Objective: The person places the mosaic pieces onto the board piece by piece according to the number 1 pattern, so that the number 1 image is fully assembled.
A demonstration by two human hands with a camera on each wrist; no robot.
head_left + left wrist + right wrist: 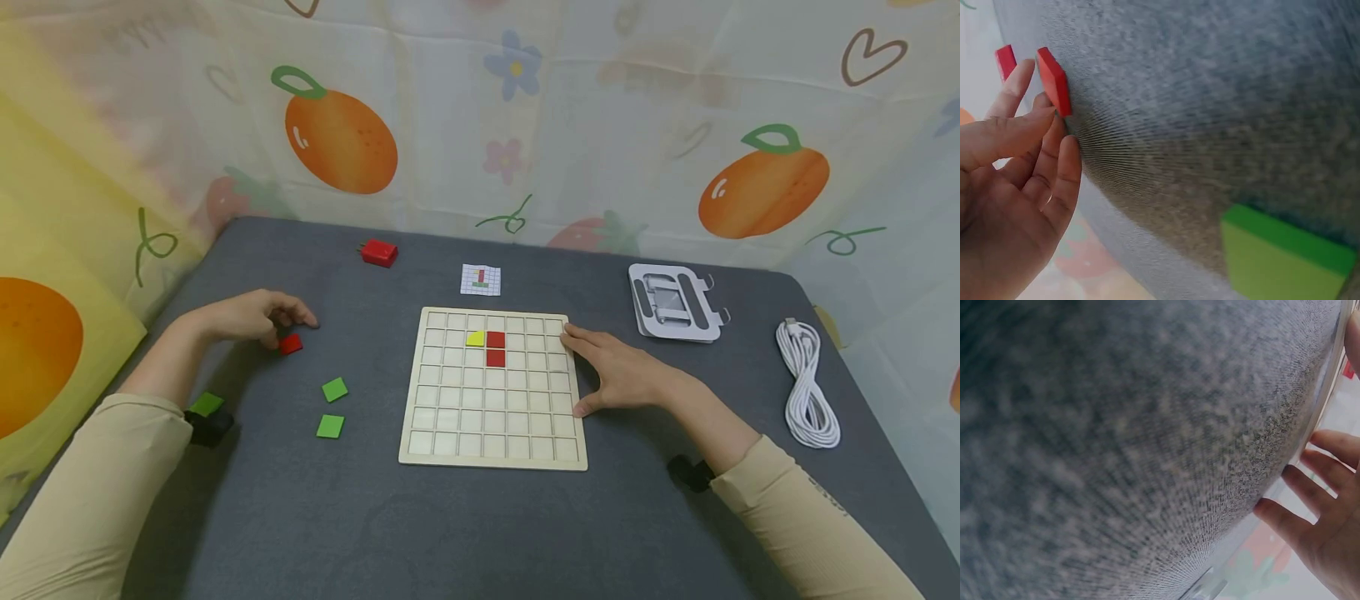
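Observation:
My left hand (258,317) is low over the table at the left, its thumb and fingertips right at a small red square tile (1054,81). The fingers are relaxed and not closed round the tile. Green square tiles (330,427) lie nearer to me, one beside the left wrist. In the middle is a pale wooden grid board (450,400). On it, a yellow tile (475,339) with a cut corner sits left of two stacked-in-line red tiles (496,358). My right hand (618,367) rests along the board's right edge with fingers spread.
Behind the board lies a small pattern card (480,280). A red block with prongs (378,252) is at the back left. To the right are a white folding stand (671,302) and a bundled white cable (810,383). A printed curtain (450,125) hangs behind the table.

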